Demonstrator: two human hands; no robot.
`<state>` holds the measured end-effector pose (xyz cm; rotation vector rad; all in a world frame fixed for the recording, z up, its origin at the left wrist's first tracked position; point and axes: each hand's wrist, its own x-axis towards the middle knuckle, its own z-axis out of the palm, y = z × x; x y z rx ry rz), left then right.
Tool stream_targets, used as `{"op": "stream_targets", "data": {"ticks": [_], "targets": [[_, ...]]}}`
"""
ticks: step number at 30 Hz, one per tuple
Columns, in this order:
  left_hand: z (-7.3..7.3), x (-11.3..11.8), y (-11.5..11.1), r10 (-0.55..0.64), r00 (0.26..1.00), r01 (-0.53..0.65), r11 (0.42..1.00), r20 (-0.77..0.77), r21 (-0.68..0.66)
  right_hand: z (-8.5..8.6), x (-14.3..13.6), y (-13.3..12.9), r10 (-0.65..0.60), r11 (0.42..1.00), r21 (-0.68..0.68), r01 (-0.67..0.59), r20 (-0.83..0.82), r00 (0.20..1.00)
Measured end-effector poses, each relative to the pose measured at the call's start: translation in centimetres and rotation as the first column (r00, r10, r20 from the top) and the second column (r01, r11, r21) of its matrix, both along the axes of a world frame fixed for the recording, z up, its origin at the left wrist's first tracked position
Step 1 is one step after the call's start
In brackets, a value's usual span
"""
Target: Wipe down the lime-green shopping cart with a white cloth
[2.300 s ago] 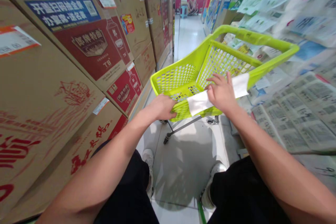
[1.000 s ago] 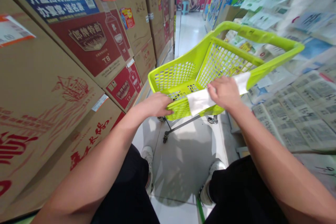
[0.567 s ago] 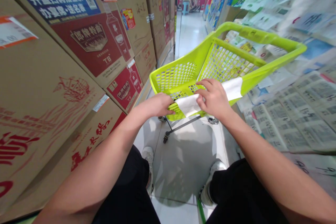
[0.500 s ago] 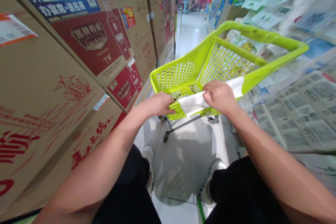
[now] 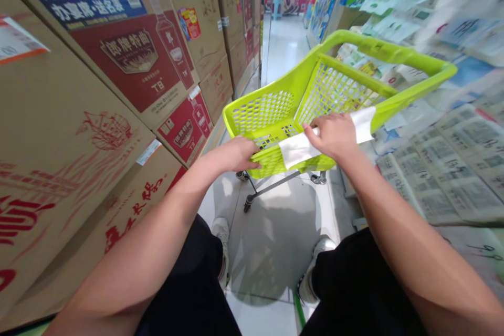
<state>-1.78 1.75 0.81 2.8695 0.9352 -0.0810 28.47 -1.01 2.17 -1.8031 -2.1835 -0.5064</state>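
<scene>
Bracing the lime-green plastic shopping cart (image 5: pixel 303 76) with your left hand (image 5: pixel 238 155), you have that grip closed over the near left corner of its rim; the grip of your right hand (image 5: pixel 334 134) is bent over the long near rim, pressing a limp white cloth (image 5: pixel 297 148) against it. The cart stands slantwise before you on the pale tiled floor (image 5: pixel 271 241). How far along you are is hard to judge, but the work looks under way: the cloth covers only the middle stretch of that rim, showing on both sides of your right hand, and the plastic beyond either end is uncovered; what is left cannot be told. Counting, you have one cart, what seems a single cloth, two hands, at least three small dark caster wheels (image 5: pixel 247 203), two white shoes (image 5: pixel 221 226) and, far down the aisle, one blue stool (image 5: pixel 277 8). Brown cardboard cartons (image 5: pixel 51 105) to your left and blurred white plastic packs (image 5: pixel 457 168) to your right are too many to count reliably.
</scene>
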Motion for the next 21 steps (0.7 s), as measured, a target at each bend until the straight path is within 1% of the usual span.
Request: {"op": "stream_targets", "data": {"ticks": [2, 4, 5, 7, 9, 11, 12, 13, 14, 16, 18, 19, 20, 21], "targets": [[-0.2, 0.3, -0.2, -0.003, 1.000, 0.002, 0.999, 0.018, 0.043, 0.2, 2.0, 0.8, -0.049, 0.997, 0.051, 0.050, -0.014, 0.999], [-0.4, 0.9, -0.7, 0.014, 0.999, -0.018, 0.994, 0.039, 0.111, 0.1, 2.4, 0.7, -0.053, 0.995, 0.086, 0.054, -0.018, 0.998], [-0.4, 1.2, -1.0, 0.035, 0.998, -0.042, 0.989, 0.047, 0.143, -0.1, 1.8, 0.4, -0.033, 0.996, 0.087, 0.034, -0.014, 0.999], [-0.4, 1.7, -1.5, 0.091, 0.994, -0.101, 0.978, 0.066, 0.180, -0.7, -0.5, -0.9, 0.047, 0.997, 0.061, -0.047, 0.001, 0.999], [-0.3, 2.0, -1.7, 0.132, 0.988, -0.145, 0.973, 0.083, 0.178, -1.1, -3.1, -2.1, 0.146, 0.989, 0.026, -0.147, 0.012, 0.989], [-0.2, 2.0, -1.5, 0.152, 0.986, -0.161, 0.975, 0.070, 0.154, -1.2, -4.3, -2.5, 0.206, 0.979, -0.005, -0.205, 0.022, 0.978], [-0.2, 1.9, -1.4, 0.154, 0.987, -0.160, 0.977, 0.054, 0.140, -1.1, -4.0, -2.3, 0.199, 0.980, -0.018, -0.198, 0.026, 0.980], [-0.2, 1.7, -1.2, 0.150, 0.988, -0.153, 0.980, 0.036, 0.128, -0.8, -3.1, -1.9, 0.166, 0.986, -0.026, -0.165, 0.033, 0.986], [-0.1, 1.6, -1.0, 0.140, 0.990, -0.142, 0.983, 0.019, 0.117, -0.4, -1.6, -1.3, 0.111, 0.994, -0.026, -0.110, 0.040, 0.993], [0.0, 1.4, -0.7, 0.114, 0.993, -0.114, 0.988, 0.006, 0.101, 0.4, 2.1, 0.2, -0.036, 0.999, 0.017, 0.035, 0.050, 0.998], [0.0, 1.4, -0.7, 0.098, 0.995, -0.099, 0.991, 0.018, 0.089, 1.0, 5.1, 1.3, -0.157, 0.985, 0.078, 0.153, 0.051, 0.986], [0.0, 1.4, -0.8, 0.097, 0.995, -0.099, 0.991, 0.026, 0.085, 1.2, 5.8, 1.5, -0.192, 0.977, 0.099, 0.187, 0.048, 0.980], [0.0, 1.5, -0.8, 0.099, 0.995, -0.102, 0.991, 0.033, 0.089, 1.1, 5.8, 1.5, -0.201, 0.975, 0.105, 0.196, 0.046, 0.978], [0.0, 1.6, -0.9, 0.104, 0.994, -0.107, 0.989, 0.038, 0.098, 1.0, 5.1, 1.2, -0.182, 0.979, 0.096, 0.178, 0.043, 0.982]]}}
